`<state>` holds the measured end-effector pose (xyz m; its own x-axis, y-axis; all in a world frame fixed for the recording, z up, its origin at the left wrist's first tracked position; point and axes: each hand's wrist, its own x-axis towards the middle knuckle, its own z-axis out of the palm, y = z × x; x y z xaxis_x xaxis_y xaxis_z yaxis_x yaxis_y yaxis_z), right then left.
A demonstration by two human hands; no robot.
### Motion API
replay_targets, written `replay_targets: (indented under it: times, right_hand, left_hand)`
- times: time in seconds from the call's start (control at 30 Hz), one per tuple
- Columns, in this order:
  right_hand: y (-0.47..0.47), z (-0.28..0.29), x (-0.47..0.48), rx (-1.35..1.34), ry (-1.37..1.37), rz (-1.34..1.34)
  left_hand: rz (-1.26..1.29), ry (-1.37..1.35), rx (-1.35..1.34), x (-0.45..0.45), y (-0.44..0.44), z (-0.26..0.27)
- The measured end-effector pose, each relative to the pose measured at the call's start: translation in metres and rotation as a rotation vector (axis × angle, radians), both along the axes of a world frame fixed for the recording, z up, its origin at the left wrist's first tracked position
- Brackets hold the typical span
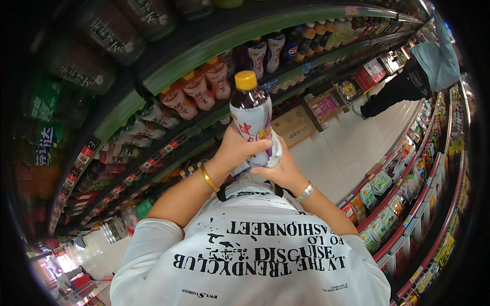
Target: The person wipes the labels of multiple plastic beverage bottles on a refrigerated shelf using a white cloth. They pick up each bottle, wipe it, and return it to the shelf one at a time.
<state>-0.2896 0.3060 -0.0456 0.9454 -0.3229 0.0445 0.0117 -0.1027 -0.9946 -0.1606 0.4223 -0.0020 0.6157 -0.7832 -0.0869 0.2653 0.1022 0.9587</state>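
Note:
Before my chest stands a drink bottle (251, 113), slightly tilted, with a yellow cap, dark contents and a white label bearing writing. My left hand (238, 144) wraps round its lower side, thumb across the front. A crumpled white cloth or tissue (276, 148) lies between my right hand (284, 163) and the bottle's lower right side. The right hand presses the cloth there, its thumb near the bottle's base. A gold bangle (208, 178) circles my left wrist, and a metal-band watch (306, 190) sits on the right one.
Beverage shelves (206, 49) curve along the left and top, with similar bottles (214, 78) close beyond my left hand. A cardboard box (294, 126) and a crate (325, 107) sit by the lowest shelf. Packaged goods (381, 181) line the right-hand shelves. Another person (413, 76) stands in the tiled aisle.

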Motion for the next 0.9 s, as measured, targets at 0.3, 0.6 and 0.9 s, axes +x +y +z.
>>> replay_targets:
  times: [0.3,0.6,0.9]
  right_hand:
    - [-0.03,0.007,-0.007,-0.266,0.048,0.028]
    - [-0.072,-0.022,0.001,-0.286,0.035,0.142]
    - [-0.152,-0.063,0.009,-0.141,0.182,-0.278]
  left_hand:
    - [-0.068,0.004,-0.178,0.009,-0.015,0.029]
    - [-0.053,-0.735,0.334,0.05,-0.031,0.072]
    - [0.172,-1.162,0.565,0.06,-0.074,0.067]
